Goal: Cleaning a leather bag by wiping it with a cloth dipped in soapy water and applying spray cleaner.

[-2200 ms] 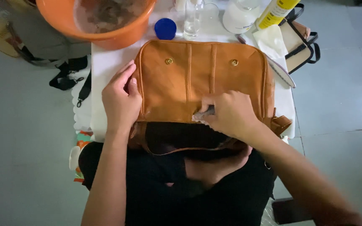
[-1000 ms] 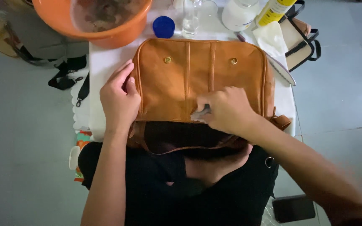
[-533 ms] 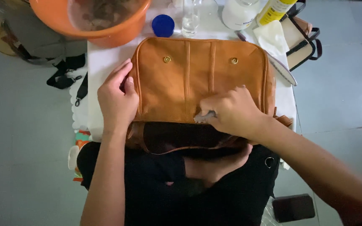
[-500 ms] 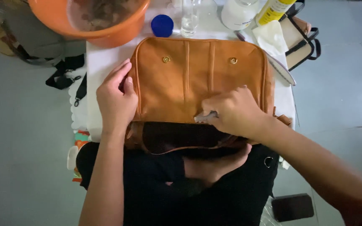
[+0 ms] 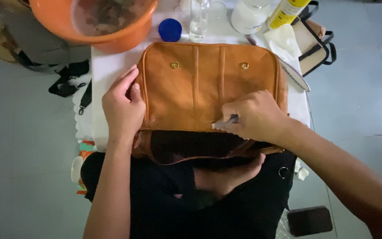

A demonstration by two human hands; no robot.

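Head view: orange basin [image 5: 63,20] holds murky water [image 5: 107,15].

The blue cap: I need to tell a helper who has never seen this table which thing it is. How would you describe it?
Start at the tan leather bag lying on the white table. Look just past its far edge, between the orange basin and the clear glass. The blue cap is the small round lid there, the only blue thing on the table.
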